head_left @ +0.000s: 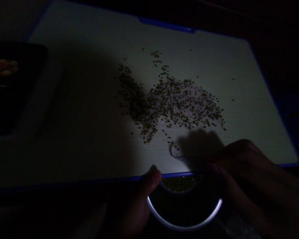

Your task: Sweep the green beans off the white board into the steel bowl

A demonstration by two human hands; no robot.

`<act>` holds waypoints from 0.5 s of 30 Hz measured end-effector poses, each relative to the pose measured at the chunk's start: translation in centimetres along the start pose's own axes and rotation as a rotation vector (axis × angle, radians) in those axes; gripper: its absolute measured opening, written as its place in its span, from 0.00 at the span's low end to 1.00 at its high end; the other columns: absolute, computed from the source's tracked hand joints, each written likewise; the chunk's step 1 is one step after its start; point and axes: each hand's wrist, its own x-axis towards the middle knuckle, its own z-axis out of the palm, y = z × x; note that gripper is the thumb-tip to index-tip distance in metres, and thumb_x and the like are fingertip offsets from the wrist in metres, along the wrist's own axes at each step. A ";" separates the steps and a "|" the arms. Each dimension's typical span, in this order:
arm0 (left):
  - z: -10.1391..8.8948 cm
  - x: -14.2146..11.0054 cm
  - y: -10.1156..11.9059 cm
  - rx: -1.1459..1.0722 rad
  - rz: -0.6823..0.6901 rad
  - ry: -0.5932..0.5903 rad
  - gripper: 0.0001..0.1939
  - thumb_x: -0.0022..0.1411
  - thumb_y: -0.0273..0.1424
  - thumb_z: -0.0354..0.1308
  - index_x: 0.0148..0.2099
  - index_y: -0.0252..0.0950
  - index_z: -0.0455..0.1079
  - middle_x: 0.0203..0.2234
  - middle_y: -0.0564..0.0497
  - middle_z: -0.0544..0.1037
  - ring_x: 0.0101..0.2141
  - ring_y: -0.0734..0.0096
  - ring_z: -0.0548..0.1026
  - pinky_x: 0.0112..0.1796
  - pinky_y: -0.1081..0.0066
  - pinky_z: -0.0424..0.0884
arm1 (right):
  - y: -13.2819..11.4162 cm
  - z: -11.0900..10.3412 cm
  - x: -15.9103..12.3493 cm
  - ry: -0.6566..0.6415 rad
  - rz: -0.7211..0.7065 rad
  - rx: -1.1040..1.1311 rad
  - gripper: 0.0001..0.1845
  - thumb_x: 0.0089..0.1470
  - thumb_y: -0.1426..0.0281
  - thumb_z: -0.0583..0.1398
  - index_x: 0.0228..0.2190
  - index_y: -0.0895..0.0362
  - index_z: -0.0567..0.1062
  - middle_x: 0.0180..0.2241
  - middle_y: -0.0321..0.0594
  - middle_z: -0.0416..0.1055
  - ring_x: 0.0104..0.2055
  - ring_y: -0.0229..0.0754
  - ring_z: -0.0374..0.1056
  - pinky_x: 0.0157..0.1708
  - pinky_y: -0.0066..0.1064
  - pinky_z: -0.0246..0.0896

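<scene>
A loose spread of green beans mixed with pale rice-like grains lies on a white board with a blue edge. Below the board's near edge is a round bowl with a bright rim and green beans inside. My left hand is closed at the bowl's left side, thumb up by the board edge; its other fingers are hidden in the dark. At the lower right, my right hand pinches a thin dark tool, its tip low over the board near a few stray beans.
At the left, a dark box-like object with a picture of round brown items stands on the board and casts a wide shadow. A blue handle strip runs along the far edge. The surroundings are very dark. Something crumpled and clear shows faintly at lower right.
</scene>
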 end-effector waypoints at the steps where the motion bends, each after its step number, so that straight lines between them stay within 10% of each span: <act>1: 0.2 -0.1 0.0 -0.003 -0.010 0.014 0.34 0.72 0.45 0.76 0.76 0.47 0.78 0.64 0.41 0.89 0.76 0.36 0.73 0.76 0.41 0.67 | -0.3 0.1 0.0 -0.006 -0.014 -0.002 0.15 0.67 0.81 0.67 0.51 0.54 0.84 0.35 0.36 0.85 0.35 0.41 0.79 0.33 0.36 0.75; 10: 1.2 -0.5 0.3 0.028 -0.018 0.155 0.27 0.72 0.43 0.76 0.70 0.49 0.83 0.63 0.46 0.90 0.76 0.39 0.73 0.79 0.42 0.61 | 2.1 -0.8 0.1 0.162 0.098 -0.099 0.14 0.66 0.75 0.72 0.49 0.46 0.87 0.38 0.32 0.87 0.34 0.45 0.83 0.38 0.40 0.78; 15: 2.3 -0.2 0.4 -0.014 -0.022 0.063 0.26 0.73 0.47 0.75 0.69 0.51 0.83 0.63 0.47 0.90 0.76 0.42 0.73 0.78 0.46 0.65 | 1.2 -0.4 1.2 0.021 0.029 -0.039 0.15 0.69 0.81 0.67 0.48 0.49 0.85 0.42 0.36 0.86 0.42 0.44 0.81 0.42 0.41 0.74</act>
